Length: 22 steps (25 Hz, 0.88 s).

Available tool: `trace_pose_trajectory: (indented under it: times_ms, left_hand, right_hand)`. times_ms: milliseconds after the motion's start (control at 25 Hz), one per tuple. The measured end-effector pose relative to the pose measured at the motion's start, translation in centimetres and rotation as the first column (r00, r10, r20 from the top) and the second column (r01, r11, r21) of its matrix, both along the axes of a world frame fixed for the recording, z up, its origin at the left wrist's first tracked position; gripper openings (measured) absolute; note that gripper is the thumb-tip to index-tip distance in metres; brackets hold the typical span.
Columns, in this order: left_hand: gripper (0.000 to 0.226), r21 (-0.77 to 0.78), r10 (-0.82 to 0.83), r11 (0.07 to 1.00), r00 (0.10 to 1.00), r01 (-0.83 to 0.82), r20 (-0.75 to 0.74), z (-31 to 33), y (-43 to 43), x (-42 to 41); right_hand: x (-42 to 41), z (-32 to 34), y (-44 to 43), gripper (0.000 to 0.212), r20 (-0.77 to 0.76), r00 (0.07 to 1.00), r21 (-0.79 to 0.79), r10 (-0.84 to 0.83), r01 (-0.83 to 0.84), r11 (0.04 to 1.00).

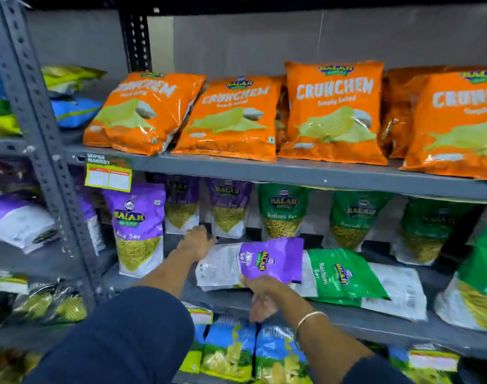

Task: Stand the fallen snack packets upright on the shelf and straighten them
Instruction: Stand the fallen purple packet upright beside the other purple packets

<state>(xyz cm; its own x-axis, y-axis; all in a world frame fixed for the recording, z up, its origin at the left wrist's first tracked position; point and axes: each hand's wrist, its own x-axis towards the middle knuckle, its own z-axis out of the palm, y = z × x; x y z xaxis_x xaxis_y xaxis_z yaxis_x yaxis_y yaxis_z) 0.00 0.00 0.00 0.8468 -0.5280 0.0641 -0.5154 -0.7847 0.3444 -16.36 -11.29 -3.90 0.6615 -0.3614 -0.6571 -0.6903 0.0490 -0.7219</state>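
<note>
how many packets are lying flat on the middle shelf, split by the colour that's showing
purple packet: 1
green packet: 1
white packet, barcode side up, partly under the green one: 1
total: 3

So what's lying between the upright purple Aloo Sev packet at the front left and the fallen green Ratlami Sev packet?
In the head view, the fallen purple packet lies there on its side, with the left hand behind its white end and the right hand gripping its front edge.
</note>
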Motion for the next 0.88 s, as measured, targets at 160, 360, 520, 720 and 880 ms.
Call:
trace_pose_trajectory:
  times_ms: [160,360,520,720,880]
  left_hand:
    - [0.05,0.068,-0.076,0.993,0.95,0.101,-0.301,-1.7,-1.1,4.3]
    - [0.038,0.063,-0.231,0.955,0.858,0.291,-0.459,-3.8,-4.1,8.1]
    - [0.111,0.093,-0.283,0.907,0.756,0.412,-0.591,-5.0,-5.2,11.7]
    - [0.126,0.035,-0.25,0.932,0.709,0.361,-0.66,-5.9,-3.6,13.5]
    - [0.078,-0.315,-0.33,0.936,0.705,0.158,-0.628,-6.5,-1.2,12.1]
  right_hand:
    - [4.1,-3.4,2.0,0.059,0.124,0.899,0.383,-0.421,0.348,0.856]
    - [9.4,-5.2,2.3,0.073,0.277,0.493,0.305,-0.825,0.769,0.562]
    - [11.4,-5.8,1.6,0.094,0.401,0.345,0.445,-0.849,0.737,0.509]
    - [11.6,-4.8,0.3,0.069,0.628,0.455,0.27,-0.632,0.634,0.725]
    - [13.2,-2.9,-0.9,0.075,0.71,0.626,-0.021,-0.322,0.475,0.879]
